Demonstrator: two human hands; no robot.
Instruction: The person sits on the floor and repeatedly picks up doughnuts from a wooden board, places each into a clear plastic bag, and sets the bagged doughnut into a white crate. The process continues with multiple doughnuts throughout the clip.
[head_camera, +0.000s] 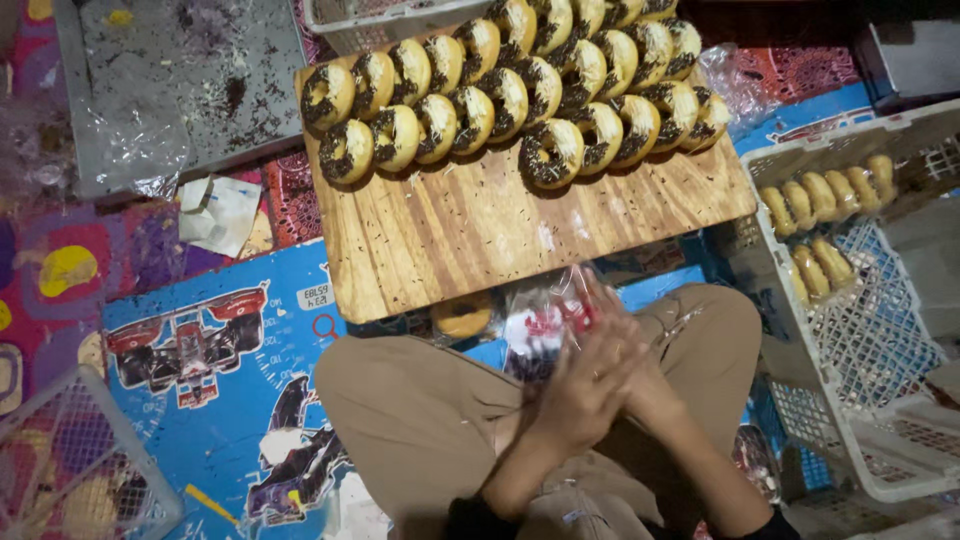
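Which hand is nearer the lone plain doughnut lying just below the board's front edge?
Left. The left hand, on top of the crossed pair, lies right of and below the plain doughnut, holding a clear plastic bag. The right hand sits beneath it, farther right.

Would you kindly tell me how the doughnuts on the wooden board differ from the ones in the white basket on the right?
The board doughnuts carry dark sprinkles; the basket doughnuts look plain. The board ones lie overlapped, uncovered, in long rows; the basket ones stand in short rows, apparently wrapped in clear film. Both are golden rings.

right hand (640, 385) largely behind left hand (590, 385); both blurred; clear bag's (545, 320) contents unclear
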